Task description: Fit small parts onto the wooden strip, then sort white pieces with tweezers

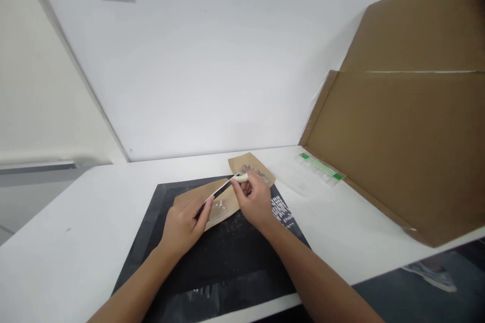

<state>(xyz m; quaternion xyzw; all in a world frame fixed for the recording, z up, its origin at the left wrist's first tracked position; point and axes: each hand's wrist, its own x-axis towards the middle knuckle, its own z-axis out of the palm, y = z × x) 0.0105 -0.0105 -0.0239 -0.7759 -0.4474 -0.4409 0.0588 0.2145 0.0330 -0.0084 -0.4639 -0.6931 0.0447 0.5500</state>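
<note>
My left hand (185, 219) is closed around a slim black-and-white strip (222, 189) that slants up to the right. At its far end, my right hand (256, 201) pinches a small cream-coloured curved piece (240, 178); whether the two are joined I cannot tell. Below the strip lies a brown paper pouch (229, 214) with tiny white bits around its clear window. Another brown pouch (238, 162) with small round items sits behind my right hand. Both hands are above a black mat (235, 262).
Several small white pieces (279, 208) lie on the mat's right side. A clear pack with green ends (322, 166) rests on the white table (76, 232). An open cardboard box (405, 146) stands at the right, and a white wall (220, 70) rises behind. A shoe (434, 273) shows below the table edge.
</note>
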